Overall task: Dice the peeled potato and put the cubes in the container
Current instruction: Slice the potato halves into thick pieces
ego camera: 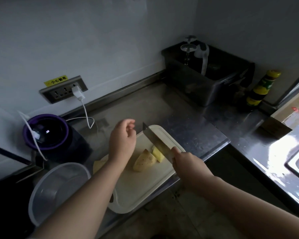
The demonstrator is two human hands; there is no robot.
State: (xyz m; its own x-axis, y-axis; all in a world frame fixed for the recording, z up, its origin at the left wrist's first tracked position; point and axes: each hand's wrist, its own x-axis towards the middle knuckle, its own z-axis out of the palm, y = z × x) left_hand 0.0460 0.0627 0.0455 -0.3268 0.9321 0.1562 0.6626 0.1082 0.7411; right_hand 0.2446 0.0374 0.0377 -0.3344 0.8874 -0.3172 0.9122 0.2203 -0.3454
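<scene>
On the board (141, 185): potato (144, 160) in large pieces, uncubed, knife (156, 141) against them, gripped by right hand (186, 163). Left hand (123, 138) hovers above the board, loosely curled, empty. Left of the board: container (57, 188), no cubes; dicing barely begun.

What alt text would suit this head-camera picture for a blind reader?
A person's right hand holds a cleaver against cut potato pieces on a white cutting board, while the left hand hovers empty nearby. A clear plastic container sits at the left.

We can read one sign only: a yellow sticker (56, 80) at the left of the frame, on the wall just above the socket strip (63, 91), printed 小心触电. The label on the bottle (262, 87) at the right is too blurred for us.
</scene>
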